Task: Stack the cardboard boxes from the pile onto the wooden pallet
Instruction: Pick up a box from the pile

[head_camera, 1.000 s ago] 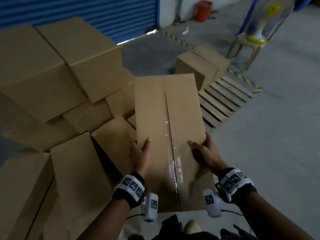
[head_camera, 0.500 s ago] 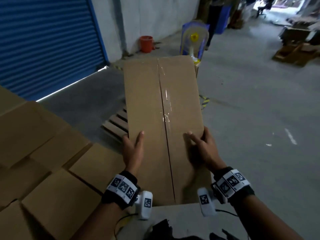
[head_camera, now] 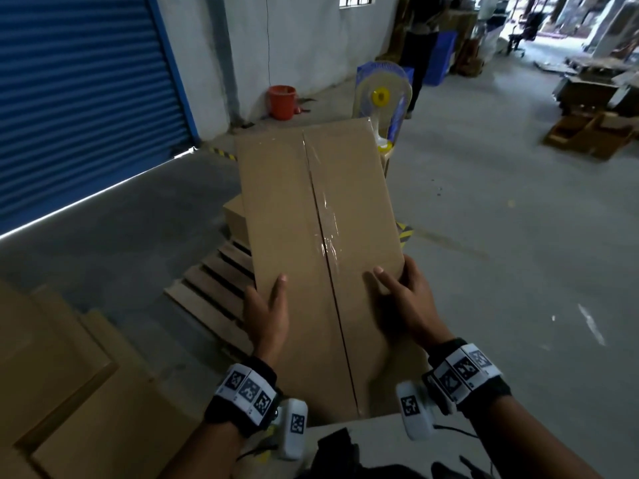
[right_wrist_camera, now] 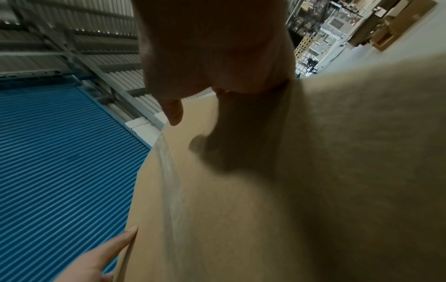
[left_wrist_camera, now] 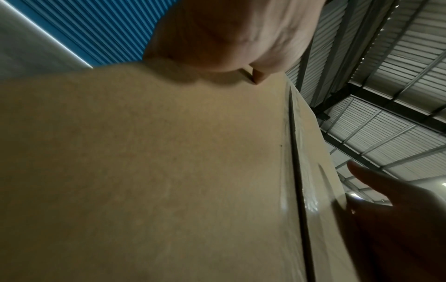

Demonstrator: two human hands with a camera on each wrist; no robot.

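I hold a long taped cardboard box (head_camera: 318, 243) flat in front of me, above the wooden pallet (head_camera: 214, 288). My left hand (head_camera: 268, 312) grips its left edge with the thumb on top. My right hand (head_camera: 404, 299) grips the right edge the same way. The fingers under the box are hidden. One cardboard box (head_camera: 233, 216) lies on the pallet's far part, mostly hidden behind the held box. The pile of boxes (head_camera: 69, 375) is at the lower left. The left wrist view shows the box (left_wrist_camera: 169, 171) under my palm (left_wrist_camera: 229, 28); the right wrist view shows the box (right_wrist_camera: 301, 190) under my right hand (right_wrist_camera: 212, 47).
A blue roller shutter (head_camera: 79, 98) fills the left wall, with an orange bucket (head_camera: 281, 102) by the wall. A fan (head_camera: 382, 95) stands just beyond the pallet, and a person (head_camera: 420, 46) stands behind it. Yellow-black tape (head_camera: 404, 233) marks the floor. Wooden crates (head_camera: 587, 133) lie far right.
I have turned from the pile toward the pallet, carrying the box with me. The pile has slid to the lower left. Both hands keep the same hold.
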